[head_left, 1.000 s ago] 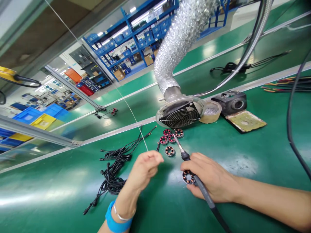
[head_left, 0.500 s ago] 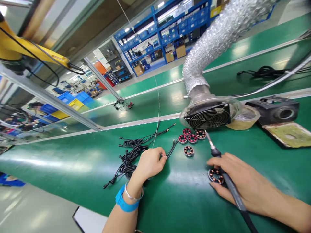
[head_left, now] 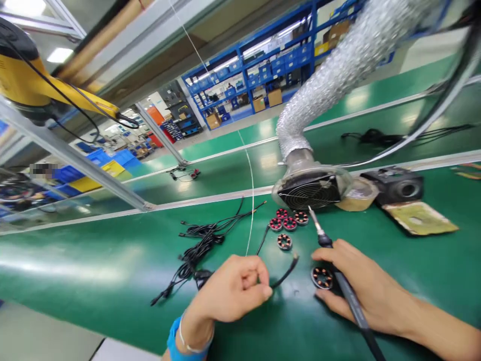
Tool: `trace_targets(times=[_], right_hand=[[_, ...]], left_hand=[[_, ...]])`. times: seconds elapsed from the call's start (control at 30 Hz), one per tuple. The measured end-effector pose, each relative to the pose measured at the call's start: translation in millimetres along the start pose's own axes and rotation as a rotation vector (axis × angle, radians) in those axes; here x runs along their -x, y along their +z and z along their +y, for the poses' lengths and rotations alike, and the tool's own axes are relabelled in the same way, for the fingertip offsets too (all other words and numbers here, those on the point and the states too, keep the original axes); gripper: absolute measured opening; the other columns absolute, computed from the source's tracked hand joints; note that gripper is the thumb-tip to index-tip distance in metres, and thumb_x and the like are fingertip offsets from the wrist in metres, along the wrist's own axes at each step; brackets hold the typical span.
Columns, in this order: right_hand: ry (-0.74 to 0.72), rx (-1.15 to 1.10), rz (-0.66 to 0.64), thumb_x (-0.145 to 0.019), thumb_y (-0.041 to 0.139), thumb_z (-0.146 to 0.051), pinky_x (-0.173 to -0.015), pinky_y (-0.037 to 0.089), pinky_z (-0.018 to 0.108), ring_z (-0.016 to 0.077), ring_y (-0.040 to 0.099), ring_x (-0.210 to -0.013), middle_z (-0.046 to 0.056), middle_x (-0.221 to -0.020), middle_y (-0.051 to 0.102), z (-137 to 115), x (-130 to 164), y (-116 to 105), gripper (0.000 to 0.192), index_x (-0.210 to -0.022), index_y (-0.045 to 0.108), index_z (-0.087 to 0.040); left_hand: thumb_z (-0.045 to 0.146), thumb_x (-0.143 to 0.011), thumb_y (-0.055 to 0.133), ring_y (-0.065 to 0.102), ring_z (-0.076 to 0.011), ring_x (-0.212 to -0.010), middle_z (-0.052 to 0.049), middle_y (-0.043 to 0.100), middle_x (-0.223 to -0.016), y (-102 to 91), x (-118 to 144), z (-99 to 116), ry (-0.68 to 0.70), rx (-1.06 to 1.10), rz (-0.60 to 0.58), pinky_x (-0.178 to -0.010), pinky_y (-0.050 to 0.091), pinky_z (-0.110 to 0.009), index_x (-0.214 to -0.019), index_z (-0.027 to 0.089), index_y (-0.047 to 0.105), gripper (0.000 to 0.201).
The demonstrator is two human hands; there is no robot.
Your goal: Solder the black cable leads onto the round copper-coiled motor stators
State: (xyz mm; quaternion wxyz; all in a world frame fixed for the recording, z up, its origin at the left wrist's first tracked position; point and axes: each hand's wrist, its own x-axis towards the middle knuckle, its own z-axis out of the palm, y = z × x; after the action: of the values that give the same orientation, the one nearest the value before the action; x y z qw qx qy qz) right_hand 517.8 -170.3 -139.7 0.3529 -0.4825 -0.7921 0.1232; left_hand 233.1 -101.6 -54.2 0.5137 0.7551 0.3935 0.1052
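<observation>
Head view, items as we find them on the green counter point(head_left: 93, 260).

Left hand point(head_left: 231, 288): closed, pinching a black cable point(head_left: 283, 275) between thumb and fingers; the cable's free end curves up toward the right, lifted just off the counter. A thin solder wire point(head_left: 251, 200) runs down from above to this hand. We note a blue wristband point(head_left: 175, 343) at the wrist.

Right hand point(head_left: 361, 288): closed around a soldering iron point(head_left: 340, 281), tip pointing up toward the fume extractor fan point(head_left: 310, 193). Fingers rest beside one round stator point(head_left: 322, 277) lying flat on the counter.

Further stators point(head_left: 287, 223): four in a cluster just before the fan.

Bundle of black cables point(head_left: 199, 245): left of the hands, loose on the counter.

Iron stand point(head_left: 398, 188) with sponge tray point(head_left: 421, 219): right of the fan.
</observation>
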Motion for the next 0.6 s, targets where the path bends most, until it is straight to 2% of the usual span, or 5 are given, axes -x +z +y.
trace_targets(times=[0.1,0.23,0.4,0.5,0.6], right_hand=[[0.132,-0.201,0.075,-0.082,0.060,-0.018,-0.072,0.053,0.033,0.0182,0.059,-0.081,0.004,-0.094,0.059,-18.7,-3.7,-10.7,0.036,-0.113,0.043,-0.024],[0.249,-0.405,0.109,-0.084,0.056,-0.014,-0.064,0.052,0.025,0.0125,0.059,-0.069,-0.001,-0.086,0.059,-32.4,-8.1,-12.0,0.027,-0.105,0.043,-0.025],[0.199,-0.404,0.174,-0.085,0.055,-0.013,-0.060,0.048,0.023,0.0115,0.055,-0.065,-0.002,-0.079,0.058,-34.1,-8.3,-5.4,0.021,-0.100,0.046,-0.024],[0.154,-0.401,0.205,-0.085,0.055,-0.013,-0.060,0.048,0.023,0.0117,0.055,-0.065,-0.002,-0.080,0.058,-34.8,-6.6,-1.3,0.019,-0.099,0.048,-0.024],[0.129,-0.413,0.248,-0.086,0.054,-0.013,-0.062,0.049,0.024,0.0120,0.056,-0.065,-0.001,-0.081,0.059,-34.4,-4.4,3.6,0.017,-0.098,0.051,-0.025]], left_hand=[[0.027,-0.085,0.057,0.027,-0.0085,-0.047,0.009,0.030,-0.051,33.4,-20.2,10.0,-0.026,-0.160,-0.030,-0.048,0.022,-0.023,-0.078,0.019,0.055,0.011],[0.027,-0.087,0.055,0.029,-0.0094,-0.049,0.009,0.031,-0.052,44.1,-25.4,8.2,-0.019,-0.283,-0.020,-0.049,0.022,-0.023,-0.078,0.020,0.054,0.011],[0.034,-0.096,0.044,0.040,-0.0120,-0.056,0.005,0.045,-0.059,44.9,-28.2,10.1,0.048,-0.296,0.016,-0.056,0.029,-0.024,-0.082,0.020,0.057,0.024],[0.035,-0.101,0.033,0.053,-0.0167,-0.080,-0.003,0.062,-0.086,52.3,-35.9,18.1,0.176,-0.232,0.091,-0.073,0.037,-0.026,-0.093,0.020,0.063,0.034],[0.040,-0.102,0.032,0.054,-0.0175,-0.083,-0.004,0.062,-0.090,64.5,-42.4,23.2,0.207,-0.136,0.006,-0.075,0.039,-0.026,-0.093,0.020,0.060,0.036]])
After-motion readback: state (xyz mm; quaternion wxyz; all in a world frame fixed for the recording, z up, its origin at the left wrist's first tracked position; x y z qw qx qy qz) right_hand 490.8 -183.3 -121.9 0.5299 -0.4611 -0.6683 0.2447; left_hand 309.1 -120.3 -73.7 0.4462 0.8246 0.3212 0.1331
